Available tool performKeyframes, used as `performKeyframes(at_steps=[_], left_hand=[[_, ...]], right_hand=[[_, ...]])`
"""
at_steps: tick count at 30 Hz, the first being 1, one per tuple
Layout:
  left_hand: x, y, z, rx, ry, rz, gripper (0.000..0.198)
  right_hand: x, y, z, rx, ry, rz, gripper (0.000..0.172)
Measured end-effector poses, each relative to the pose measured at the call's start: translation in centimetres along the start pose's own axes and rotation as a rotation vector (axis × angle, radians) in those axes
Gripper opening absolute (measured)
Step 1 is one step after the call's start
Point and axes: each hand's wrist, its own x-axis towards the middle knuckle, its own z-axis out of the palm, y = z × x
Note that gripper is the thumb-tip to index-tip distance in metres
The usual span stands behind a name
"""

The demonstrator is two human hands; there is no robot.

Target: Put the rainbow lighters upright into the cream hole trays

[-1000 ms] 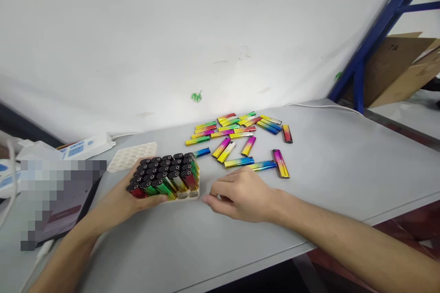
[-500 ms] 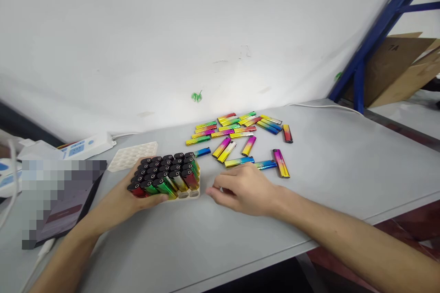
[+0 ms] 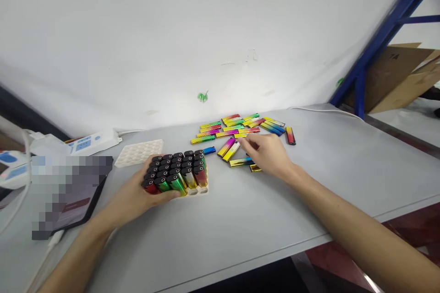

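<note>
My left hand (image 3: 144, 192) grips the side of a pale tray (image 3: 201, 191), its thumb along the front. Packed upright in the tray are rows of shiny lighters (image 3: 177, 185) with black ends uppermost. Two holes at the front right corner hold nothing. My right hand (image 3: 266, 153) is closed, fingertips pinched down among loose metallic lighters on the table; what lies between them is hidden. Just left of its fingers are a yellow-silver lighter (image 3: 231, 151) and a yellow-purple lighter (image 3: 226, 147). A blue-yellow lighter (image 3: 240, 162) lies below them.
More loose lighters (image 3: 227, 133) lie spread toward the wall. Behind the filled tray is a second pale tray (image 3: 139, 152) with holes. At left are a tablet (image 3: 77, 201) with its cable and white power strips (image 3: 85, 144). A blue frame (image 3: 360, 87) and cardboard boxes (image 3: 395, 73) stand at right.
My right hand has moved away from the tray, right and farther back, to the loose lighters. My left hand still holds the tray. The view has shifted slightly.
</note>
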Motion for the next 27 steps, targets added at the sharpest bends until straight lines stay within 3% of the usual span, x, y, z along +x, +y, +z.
performKeyframes(at_steps=[8, 11, 16, 24, 27], left_hand=[[-0.3, 0.5, 1.2, -0.068, 0.031, 0.109, 0.075], [-0.2, 0.6, 1.6, -0.074, 0.039, 0.135, 0.074], [-0.3, 0.6, 2.4, -0.071, 0.066, 0.143, 0.074], [-0.4, 0.9, 3.4, -0.076, 0.098, 0.149, 0.079], [-0.5, 0.9, 3.5, -0.093, 0.097, 0.139, 0.084]], right_hand=[[2.1, 3.9, -3.0, -0.061, 0.345, 0.297, 0.044], [2.5, 5.1, -3.9, -0.103, 0.405, 0.351, 0.043], [2.4, 5.2, -3.7, -0.192, 0.254, 0.359, 0.044], [1.8, 4.0, -2.3, -0.258, -0.043, 0.228, 0.042], [1.7, 3.9, -2.1, -0.362, -0.153, 0.281, 0.042]])
